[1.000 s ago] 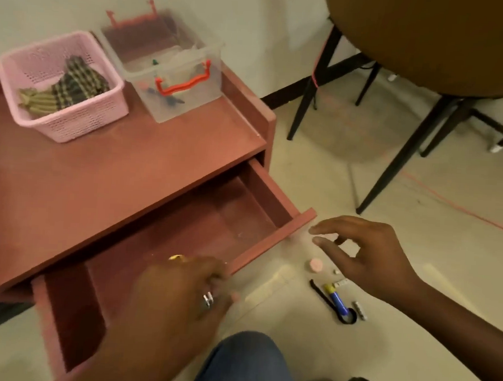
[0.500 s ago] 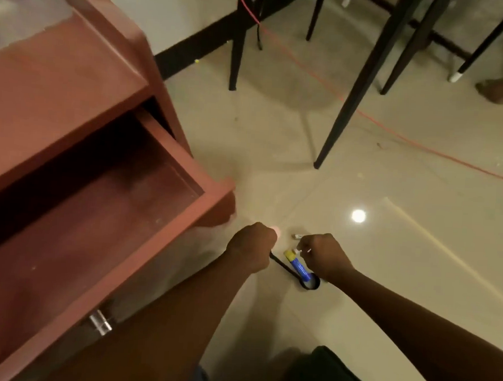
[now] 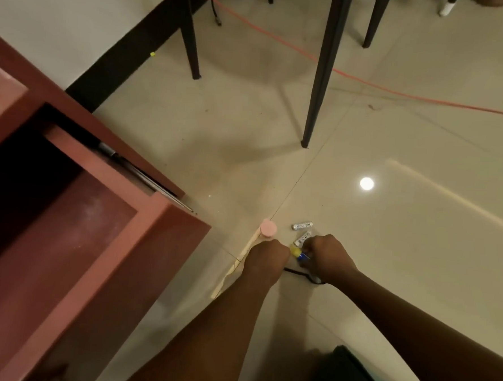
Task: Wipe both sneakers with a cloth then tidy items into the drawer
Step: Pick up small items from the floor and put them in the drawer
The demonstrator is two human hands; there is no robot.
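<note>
Glossy beige tiled floor (image 3: 401, 273). Lying on it (close together, beside a tile joint): pink disc (image 3: 268, 228), two batteries (image 3: 302, 225), blue-and-yellow stick (image 3: 299, 253), black cord (image 3: 294, 271). Farther back: orange cable (image 3: 368, 82), standing black chair legs (image 3: 320, 76).

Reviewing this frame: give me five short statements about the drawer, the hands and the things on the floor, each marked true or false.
1. The drawer stands open. True.
2. The pink disc lies inside the drawer. False: it lies on the floor, just beyond the left hand.
3. A battery lies on the floor beyond the right hand. True.
4. The orange cable is held in the right hand. False: it runs across the floor by the chair legs, far from both hands.
5. Both hands are down by the small items on the floor. True.
</note>
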